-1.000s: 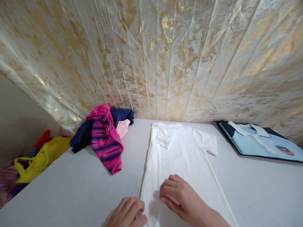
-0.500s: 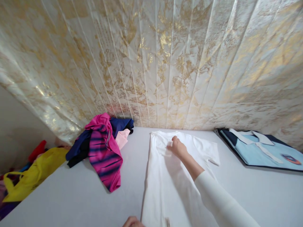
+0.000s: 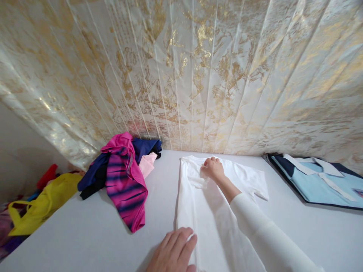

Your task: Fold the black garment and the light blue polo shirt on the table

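A white T-shirt (image 3: 211,211) lies flat on the pale table (image 3: 85,226), its left side folded in with the sleeve turned over. My right hand (image 3: 213,168), in a white long sleeve, reaches far forward and rests near the shirt's collar, fingers curled down onto the cloth. Whether those fingers pinch the fabric cannot be made out. My left hand (image 3: 174,251) lies flat with fingers stretched out on the shirt's lower left edge.
A heap of pink, striped and navy clothes (image 3: 123,170) sits at the back left. A folded light-blue shirt on a dark board (image 3: 320,181) lies at the right. A yellow bag (image 3: 42,202) hangs off the left edge. A gold-patterned curtain (image 3: 184,75) backs the table.
My right hand went from the shirt's lower part up to the collar area. My left hand dropped almost out of view, then came back flat on the lower left edge.
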### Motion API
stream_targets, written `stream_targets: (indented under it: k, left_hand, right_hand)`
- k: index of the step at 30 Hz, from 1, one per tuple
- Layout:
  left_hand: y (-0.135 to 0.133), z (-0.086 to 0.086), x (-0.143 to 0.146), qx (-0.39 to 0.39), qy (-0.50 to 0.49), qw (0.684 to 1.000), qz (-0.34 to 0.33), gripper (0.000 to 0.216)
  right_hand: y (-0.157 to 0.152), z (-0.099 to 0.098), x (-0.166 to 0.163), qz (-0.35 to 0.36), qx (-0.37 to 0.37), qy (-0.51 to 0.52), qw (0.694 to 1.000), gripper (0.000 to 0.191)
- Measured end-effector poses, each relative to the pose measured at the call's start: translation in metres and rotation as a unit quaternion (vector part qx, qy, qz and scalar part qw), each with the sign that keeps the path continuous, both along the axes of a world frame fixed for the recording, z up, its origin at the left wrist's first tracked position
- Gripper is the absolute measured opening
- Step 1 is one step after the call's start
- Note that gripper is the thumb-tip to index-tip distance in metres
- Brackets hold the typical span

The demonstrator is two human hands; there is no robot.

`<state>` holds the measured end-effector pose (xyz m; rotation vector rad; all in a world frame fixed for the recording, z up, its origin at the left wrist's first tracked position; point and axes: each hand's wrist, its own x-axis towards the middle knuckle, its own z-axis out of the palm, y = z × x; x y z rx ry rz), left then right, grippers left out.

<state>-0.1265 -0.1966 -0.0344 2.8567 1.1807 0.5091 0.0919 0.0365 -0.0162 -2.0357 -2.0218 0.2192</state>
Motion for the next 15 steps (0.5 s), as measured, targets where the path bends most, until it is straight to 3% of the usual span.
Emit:
stream_targets:
  k: [5,10,15]
  left_hand:
    - [0.023,-0.006,0.019,0.098,0.108,0.989,0.025,0.069]
    - [0.025,-0.024,0.019,0.202,0.106,0.973,0.045,0.055]
    - [0.023,-0.035,0.017,0.205,0.124,0.968,0.076,0.055]
  right_hand:
    - [0.009,0.004,0.002,0.009,-0.016,-0.012,1.0,0.03]
    - [0.024,0.011,0.012,0.053,-0.05,-0.002,0.997,0.015]
    - [0.037,0.016,0.015,0.049,-0.055,0.011,0.997,0.022]
